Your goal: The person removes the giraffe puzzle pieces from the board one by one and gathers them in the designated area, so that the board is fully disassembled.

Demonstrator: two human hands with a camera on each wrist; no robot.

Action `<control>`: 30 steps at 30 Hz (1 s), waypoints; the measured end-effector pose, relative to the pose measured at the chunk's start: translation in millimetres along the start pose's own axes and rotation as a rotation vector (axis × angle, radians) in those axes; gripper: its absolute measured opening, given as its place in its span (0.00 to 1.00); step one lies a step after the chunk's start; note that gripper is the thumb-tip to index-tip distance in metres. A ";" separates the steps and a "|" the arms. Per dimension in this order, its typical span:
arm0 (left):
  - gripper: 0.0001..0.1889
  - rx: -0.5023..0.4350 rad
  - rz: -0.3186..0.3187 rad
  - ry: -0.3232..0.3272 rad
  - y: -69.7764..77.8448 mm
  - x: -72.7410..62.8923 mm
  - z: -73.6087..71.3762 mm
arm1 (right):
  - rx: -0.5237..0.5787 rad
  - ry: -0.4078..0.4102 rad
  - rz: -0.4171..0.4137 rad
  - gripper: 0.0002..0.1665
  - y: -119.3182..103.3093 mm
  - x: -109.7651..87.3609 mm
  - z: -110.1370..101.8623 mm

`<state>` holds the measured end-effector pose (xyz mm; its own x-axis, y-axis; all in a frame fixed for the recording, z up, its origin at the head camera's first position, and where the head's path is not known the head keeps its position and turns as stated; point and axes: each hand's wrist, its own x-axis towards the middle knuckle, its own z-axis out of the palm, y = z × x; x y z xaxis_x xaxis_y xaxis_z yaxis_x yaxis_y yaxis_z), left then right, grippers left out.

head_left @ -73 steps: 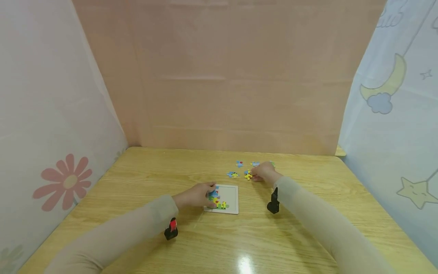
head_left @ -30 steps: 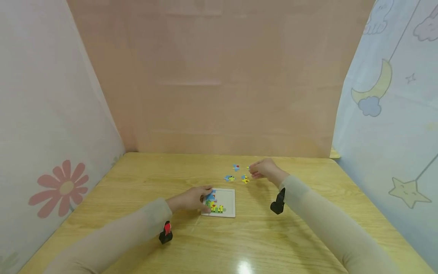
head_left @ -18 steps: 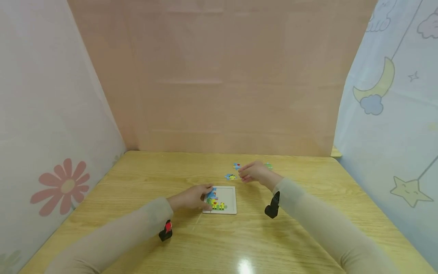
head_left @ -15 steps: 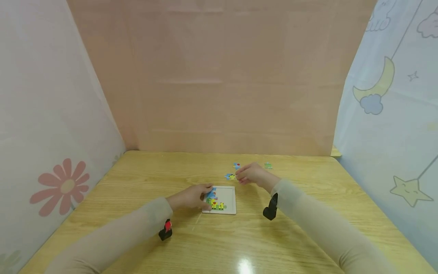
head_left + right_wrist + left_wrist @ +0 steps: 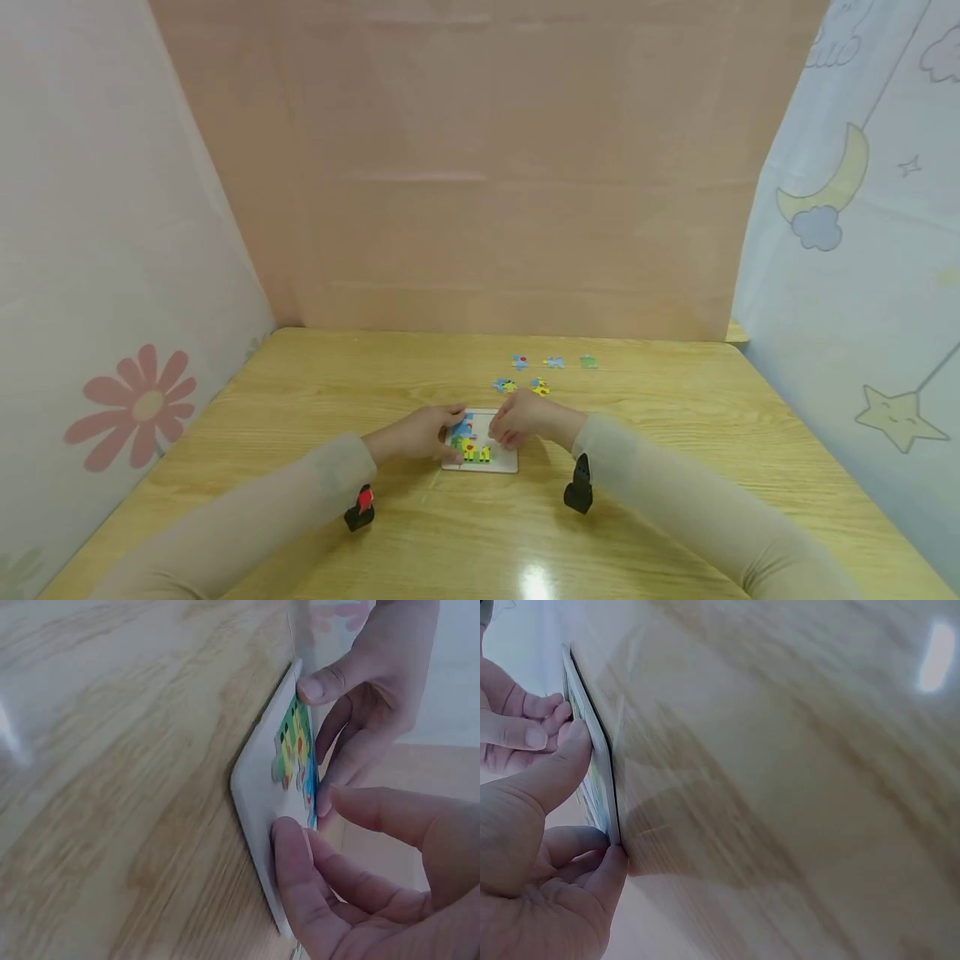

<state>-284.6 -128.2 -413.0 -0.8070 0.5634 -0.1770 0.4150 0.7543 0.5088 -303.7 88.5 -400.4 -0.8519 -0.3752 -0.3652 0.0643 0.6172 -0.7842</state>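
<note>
The left hand (image 5: 414,433) grips the left side of a small white puzzle tray (image 5: 506,460), thumb near the front and fingers at the back. Joined jigsaw pieces (image 5: 296,742), coloured green, yellow and blue, fill the tray's left side and part of its lower edge. Over the tray's right part is the right hand (image 5: 531,418), its fingers loosely bent. In the right wrist view, one fingertip (image 5: 289,832) of this hand touches or nearly touches the bare tray surface. No piece shows between its parted thumb and finger; the area under the other fingers is hidden.
Several loose jigsaw pieces lie behind the tray: a blue one with a red spot (image 5: 520,362), a light blue one (image 5: 553,362), a green one (image 5: 588,362), a blue-yellow one (image 5: 505,386) and a yellow one (image 5: 540,387). Paper screens (image 5: 480,208) stand around the wooden table (image 5: 637,450).
The right hand has moved from the loose pieces forward and left, down over the tray. The loose pieces it covered show again. The left hand keeps its grip on the tray.
</note>
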 end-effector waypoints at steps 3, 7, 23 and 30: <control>0.42 -0.008 0.007 0.004 1.4 -0.4 0.1 | -0.066 0.009 -0.027 0.04 -1.0 -2.5 5.9; 0.42 -0.043 0.008 0.005 2.2 -1.4 1.5 | -0.113 0.015 -0.076 0.03 -2.9 -10.6 13.2; 0.41 -0.053 0.007 0.021 4.8 -2.1 2.8 | -0.143 0.043 -0.162 0.06 -9.0 -25.7 21.8; 0.41 -0.046 -0.006 0.029 8.6 -1.1 0.1 | -0.098 0.040 -0.129 0.03 -10.2 -23.0 17.9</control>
<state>-280.0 -122.3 -408.5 -0.8216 0.5482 -0.1565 0.3906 0.7413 0.5458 -275.4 78.5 -393.0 -0.8699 -0.4293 -0.2429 -0.0966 0.6311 -0.7696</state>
